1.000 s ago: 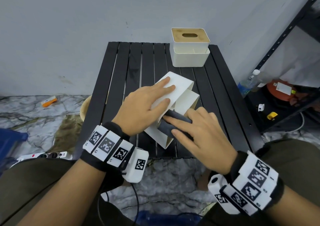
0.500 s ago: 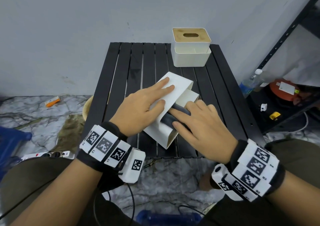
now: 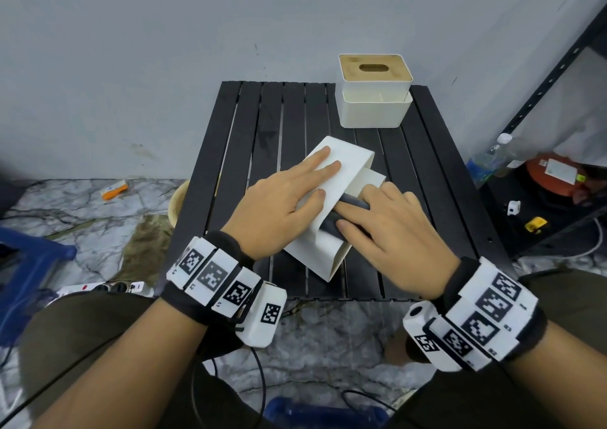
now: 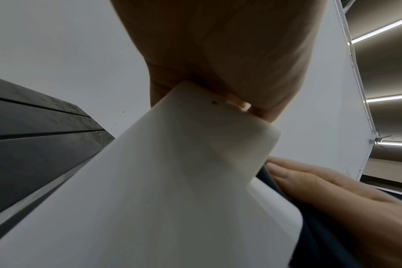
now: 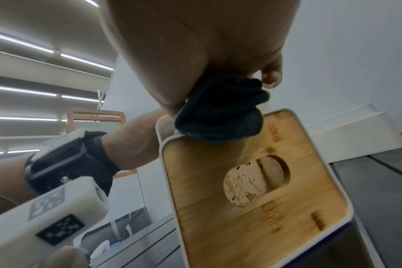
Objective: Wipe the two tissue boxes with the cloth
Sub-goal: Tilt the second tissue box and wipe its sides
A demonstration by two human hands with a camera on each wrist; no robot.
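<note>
A white tissue box [image 3: 328, 251] lies on its side on the black slatted table [image 3: 262, 126], its wooden lid [image 5: 252, 181] facing right. My left hand [image 3: 308, 179] rests flat on its upper side [image 4: 172, 181], fingers straight. My right hand [image 3: 361, 211] grips a bunched dark cloth [image 3: 353, 202] and presses it against the lid's upper edge; the cloth [image 5: 220, 112] shows under the palm in the right wrist view. The second tissue box [image 3: 374, 113], white with a wooden slotted lid, stands upright at the table's back right corner, untouched.
A grey wall runs behind the table. A black metal shelf [image 3: 542, 93] stands to the right, with a water bottle [image 3: 486, 162] and a red object [image 3: 555, 179] at its foot. A power strip [image 3: 108, 287] and a blue item [image 3: 29, 257] lie on the marble floor to the left.
My right hand has slid the cloth a little farther away along the lid side of the lying box. My left hand has kept its place on top.
</note>
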